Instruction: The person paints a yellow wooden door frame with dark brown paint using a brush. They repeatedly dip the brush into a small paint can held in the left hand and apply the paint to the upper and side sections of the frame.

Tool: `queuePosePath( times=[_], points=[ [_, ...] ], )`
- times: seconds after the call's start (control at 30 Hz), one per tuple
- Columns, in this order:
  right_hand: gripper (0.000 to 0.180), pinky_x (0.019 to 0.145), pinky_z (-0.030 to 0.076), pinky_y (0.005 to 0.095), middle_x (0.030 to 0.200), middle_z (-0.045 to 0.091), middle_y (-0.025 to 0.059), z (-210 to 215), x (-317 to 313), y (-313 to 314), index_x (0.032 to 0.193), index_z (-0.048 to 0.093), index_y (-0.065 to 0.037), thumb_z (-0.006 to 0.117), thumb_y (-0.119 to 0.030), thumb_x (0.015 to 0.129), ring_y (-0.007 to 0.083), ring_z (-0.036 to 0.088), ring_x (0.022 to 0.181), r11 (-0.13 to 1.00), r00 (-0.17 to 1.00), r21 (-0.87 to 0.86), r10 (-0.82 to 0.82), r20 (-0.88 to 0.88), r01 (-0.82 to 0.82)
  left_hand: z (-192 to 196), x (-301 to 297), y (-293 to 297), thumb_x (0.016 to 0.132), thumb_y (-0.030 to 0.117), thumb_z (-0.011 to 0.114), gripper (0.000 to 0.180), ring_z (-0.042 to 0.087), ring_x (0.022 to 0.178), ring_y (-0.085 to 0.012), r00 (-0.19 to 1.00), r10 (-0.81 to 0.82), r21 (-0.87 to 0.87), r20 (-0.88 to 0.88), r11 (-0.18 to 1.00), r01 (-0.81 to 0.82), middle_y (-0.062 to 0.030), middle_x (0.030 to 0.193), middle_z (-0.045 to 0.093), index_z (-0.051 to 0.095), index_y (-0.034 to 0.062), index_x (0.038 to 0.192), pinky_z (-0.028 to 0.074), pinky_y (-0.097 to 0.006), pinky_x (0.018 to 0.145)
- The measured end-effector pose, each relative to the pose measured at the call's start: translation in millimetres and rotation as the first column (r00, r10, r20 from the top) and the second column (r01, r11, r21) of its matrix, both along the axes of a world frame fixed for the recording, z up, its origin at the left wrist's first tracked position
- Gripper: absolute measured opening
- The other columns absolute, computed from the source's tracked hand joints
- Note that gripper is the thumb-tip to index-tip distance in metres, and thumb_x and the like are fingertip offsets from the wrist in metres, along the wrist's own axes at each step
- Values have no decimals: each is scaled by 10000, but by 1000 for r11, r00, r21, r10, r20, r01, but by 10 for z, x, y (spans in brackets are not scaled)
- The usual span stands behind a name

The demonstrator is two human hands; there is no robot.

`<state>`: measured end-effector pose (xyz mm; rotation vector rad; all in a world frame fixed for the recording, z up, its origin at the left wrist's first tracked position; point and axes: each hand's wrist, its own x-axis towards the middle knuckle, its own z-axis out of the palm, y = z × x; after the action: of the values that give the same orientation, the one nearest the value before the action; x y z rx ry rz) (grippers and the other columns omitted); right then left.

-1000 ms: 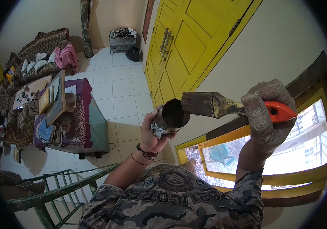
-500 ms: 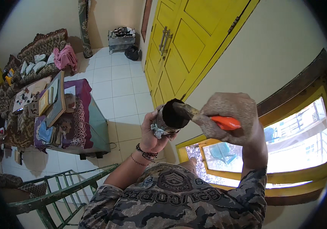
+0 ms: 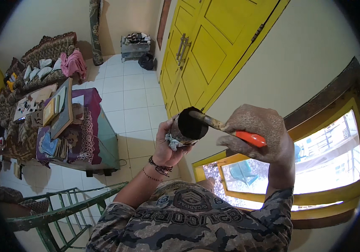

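Brush (image 3: 214, 123): orange handle, mottled yellow-brown neck, bristle end inside can (image 3: 175, 131) (hidden by the dark, can't tell how deep). Can's cylindrical, grimy, w/ pale scrap (image 3: 173, 143) on near side. Brush's long axis slants: handle R. of can & nearer the body, neck aimed up-L. over rim. R. hand (image 3: 264, 124) grips handle, gap btwn it & can; L. hand (image 3: 166, 148) has fingers round can's L. side. Door (image 3: 205, 50) beyond can, window (image 3: 322, 145) to its R., table (image 3: 90, 95) well L., tile floor (image 3: 136, 97) btwn.
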<state>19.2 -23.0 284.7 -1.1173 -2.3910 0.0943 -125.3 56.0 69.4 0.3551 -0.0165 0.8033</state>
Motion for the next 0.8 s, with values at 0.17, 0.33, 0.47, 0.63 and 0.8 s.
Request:
queuePosePath(
  times=[0.17,0.33,0.47,0.63,0.8],
  points=[
    [287,661,526,380,898,579,105,125,53,-120,983,595,-108,719,-224,752,277,636,764,991,995,-135,-10,100,23,120,-36,-25,874,496,413,486,639,735,-177,995,75,-96,-64,992,-81,-71,980,641,569,107,1120,513,-278,489],
    [291,693,530,374,970,560,105,102,36,-131,966,590,-104,723,-202,727,279,629,824,987,992,-162,5,128,16,154,-28,-58,877,497,400,496,624,679,-172,984,133,-107,-118,984,-145,-81,961,645,570,96,1115,473,-276,439],
    [305,693,530,370,974,550,106,53,28,-147,945,581,-73,730,-181,701,275,624,820,989,984,-140,-14,178,39,130,-45,-68,883,495,387,499,591,606,-168,986,114,-89,-122,988,-126,-86,923,649,574,88,1102,434,-270,410],
    [290,657,538,332,949,564,107,-5,37,-220,886,581,-43,746,-108,657,235,635,789,999,991,-21,-23,136,26,38,-33,-60,886,444,391,461,638,733,-185,999,50,-16,-8,999,-50,-64,975,639,522,108,1174,484,-287,445],
    [264,670,543,336,966,566,144,-334,498,-365,929,549,-18,713,-48,724,219,638,844,994,922,40,-82,-377,105,-15,100,-86,885,473,387,470,629,705,-195,996,63,-106,-61,992,-69,-69,950,647,544,103,1128,477,-300,456]
  ],
)
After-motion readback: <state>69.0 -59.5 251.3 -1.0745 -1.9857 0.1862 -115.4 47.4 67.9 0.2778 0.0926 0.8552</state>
